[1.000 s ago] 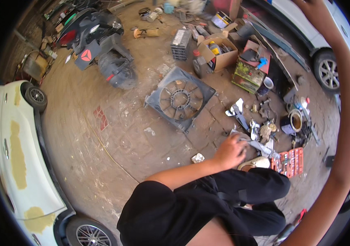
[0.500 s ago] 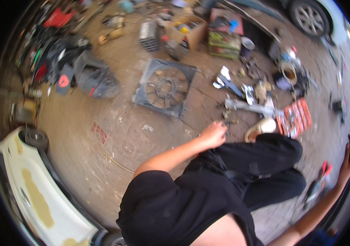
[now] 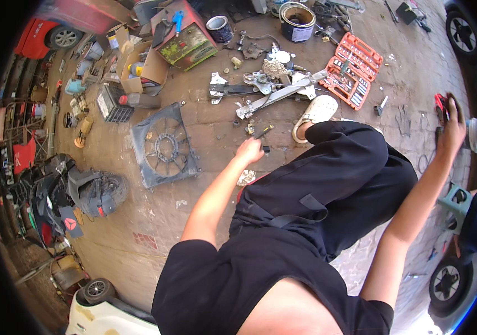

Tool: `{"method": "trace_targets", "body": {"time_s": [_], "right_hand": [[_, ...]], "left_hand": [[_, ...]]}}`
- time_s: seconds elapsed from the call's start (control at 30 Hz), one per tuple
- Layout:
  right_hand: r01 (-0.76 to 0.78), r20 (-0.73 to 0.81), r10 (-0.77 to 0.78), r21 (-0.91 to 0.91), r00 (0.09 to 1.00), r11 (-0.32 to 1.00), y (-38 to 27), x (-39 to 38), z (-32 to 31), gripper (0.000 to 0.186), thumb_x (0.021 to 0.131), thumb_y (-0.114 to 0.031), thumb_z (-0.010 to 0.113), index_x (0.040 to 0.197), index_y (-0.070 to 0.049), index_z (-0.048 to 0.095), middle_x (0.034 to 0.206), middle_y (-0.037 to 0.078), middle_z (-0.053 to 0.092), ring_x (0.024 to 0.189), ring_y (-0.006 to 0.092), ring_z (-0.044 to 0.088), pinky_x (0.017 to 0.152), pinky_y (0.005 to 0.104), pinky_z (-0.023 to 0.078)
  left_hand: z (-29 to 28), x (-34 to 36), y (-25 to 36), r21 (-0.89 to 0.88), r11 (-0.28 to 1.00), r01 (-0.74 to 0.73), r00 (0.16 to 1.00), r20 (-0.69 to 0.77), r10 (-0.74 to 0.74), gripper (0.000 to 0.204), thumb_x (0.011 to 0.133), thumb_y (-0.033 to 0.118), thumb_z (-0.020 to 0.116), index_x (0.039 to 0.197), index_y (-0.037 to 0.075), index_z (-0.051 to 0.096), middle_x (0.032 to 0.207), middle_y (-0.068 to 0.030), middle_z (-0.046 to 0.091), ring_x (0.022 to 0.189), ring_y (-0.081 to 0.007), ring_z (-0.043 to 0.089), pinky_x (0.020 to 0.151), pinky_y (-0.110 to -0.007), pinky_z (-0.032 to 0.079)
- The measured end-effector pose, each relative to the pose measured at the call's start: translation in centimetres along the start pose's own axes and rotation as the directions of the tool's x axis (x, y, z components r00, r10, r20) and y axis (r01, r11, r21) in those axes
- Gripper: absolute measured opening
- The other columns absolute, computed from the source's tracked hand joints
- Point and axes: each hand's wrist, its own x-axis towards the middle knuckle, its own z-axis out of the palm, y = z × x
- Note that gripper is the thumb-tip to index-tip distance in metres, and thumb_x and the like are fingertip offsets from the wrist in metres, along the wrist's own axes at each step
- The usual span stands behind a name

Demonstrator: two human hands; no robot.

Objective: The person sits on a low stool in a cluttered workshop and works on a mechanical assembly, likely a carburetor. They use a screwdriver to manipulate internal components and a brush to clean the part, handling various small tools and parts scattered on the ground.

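Left hand (image 3: 249, 149) closed round a slim black-and-yellow tool (image 3: 265, 132), tip angled up and right, held over the floor (image 3: 222, 134) just left of the cream clog (image 3: 321, 109). Right hand (image 3: 453, 131) stretched far out to the right, fingers bent at a red-handled tool (image 3: 440, 103); overlapping it, can't tell if it's gripped or only touched. Person seated low, black T-shirt (image 3: 249, 273), black trousers (image 3: 339, 167), legs off to the right. Beyond the clog: metal rail assembly (image 3: 283, 94) lying slantwise on the floor, orange socket-set case (image 3: 360, 53) open just right of it, sockets inside. Handled paint can (image 3: 297, 33) past the rails. Left of the left hand, fan shroud (image 3: 177, 147) flat on the floor; black battery (image 3: 110, 104) and open cardboard box (image 3: 131, 84) of bottles past that. Motorbike (image 3: 94, 192) far left, white car (image 3: 115, 319) with beige patches lower left, partly cut off. Teal stool (image 3: 457, 201) below the right hand, near the rim.
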Motion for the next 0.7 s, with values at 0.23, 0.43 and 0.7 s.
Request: {"method": "trace_targets", "body": {"time_s": [0.23,0.43,0.7], "right_hand": [[0.243,0.163,-0.188,-0.451,0.969,0.859,1.4,-0.9,5.8,0.024,0.088,-0.019,0.06,0.105,-0.002,0.065,0.095,0.005,0.066,0.088,0.0095,0.057,0.082,0.022,0.043],[0.295,0.207,-0.226,-0.42,0.952,0.858,0.0,-2.9,8.2,0.016,0.087,-0.012,0.061,0.098,-0.001,0.067,0.092,0.006,0.067,0.086,0.0102,0.06,0.079,0.023,0.045],[0.256,0.133,-0.219,-0.459,0.967,0.851,1.3,-0.5,6.3,0.016,0.087,-0.012,0.061,0.098,-0.001,0.066,0.089,0.006,0.067,0.079,0.0081,0.059,0.07,0.0202,0.045]], "left_hand": [[2.4,14.2,0.4,-0.186,0.975,0.119,0.95,-0.264,-0.166,0.047,0.072,0.022,0.065,0.111,0.0,0.051,0.114,-0.028,0.05,0.105,-0.0411,0.052,0.092,-0.043,0.044],[0.7,24.9,2.7,-0.862,0.502,-0.067,0.655,-0.418,-0.63,0.04,0.071,0.01,0.066,0.106,-0.006,0.053,0.099,-0.0153,0.062,0.091,-0.027,0.06,0.088,-0.035,0.045],[-7.1,28.4,9.9,-0.93,-0.346,-0.123,0.777,0.126,-0.617,0.005,0.078,0.009,0.052,0.073,0.008,0.053,0.077,-0.0061,0.059,0.065,-0.0186,0.057,0.066,-0.031,0.047]]}}
